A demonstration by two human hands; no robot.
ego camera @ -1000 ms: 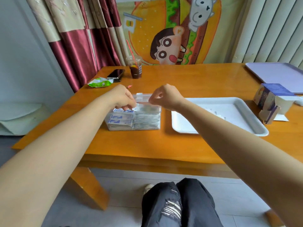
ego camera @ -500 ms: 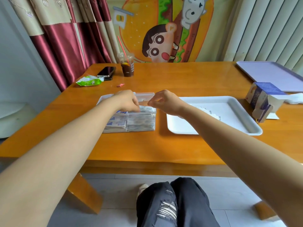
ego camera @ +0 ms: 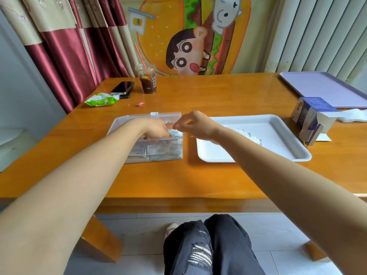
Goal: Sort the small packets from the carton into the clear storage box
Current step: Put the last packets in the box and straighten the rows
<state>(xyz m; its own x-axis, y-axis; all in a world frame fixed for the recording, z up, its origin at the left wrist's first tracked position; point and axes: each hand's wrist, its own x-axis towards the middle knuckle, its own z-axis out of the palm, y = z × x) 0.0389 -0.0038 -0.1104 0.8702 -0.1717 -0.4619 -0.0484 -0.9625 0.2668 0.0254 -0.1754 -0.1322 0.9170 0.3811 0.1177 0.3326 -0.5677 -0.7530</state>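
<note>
The clear storage box (ego camera: 179,149) stands on the table left of centre, its lid (ego camera: 127,121) folded back behind it. Stacks of small white-and-blue packets (ego camera: 158,153) fill it. My left hand (ego camera: 155,129) reaches down into the box, with its fingertips showing through the front wall on top of the packets. My right hand (ego camera: 198,125) hovers over the box's right rim, fingers loosely curled, nothing visible between them. The blue-and-white carton (ego camera: 311,116) lies at the right with its end flap open.
A white tray (ego camera: 278,124) right of the box holds a few packets (ego camera: 252,136). A purple tray (ego camera: 321,86) and a white tissue (ego camera: 353,116) are far right. An iced drink cup (ego camera: 148,80), phone (ego camera: 122,87) and green wrapper (ego camera: 101,100) sit far left.
My left hand has dropped from above the box down into it. My right hand has drifted slightly right and its fingers have loosened.
</note>
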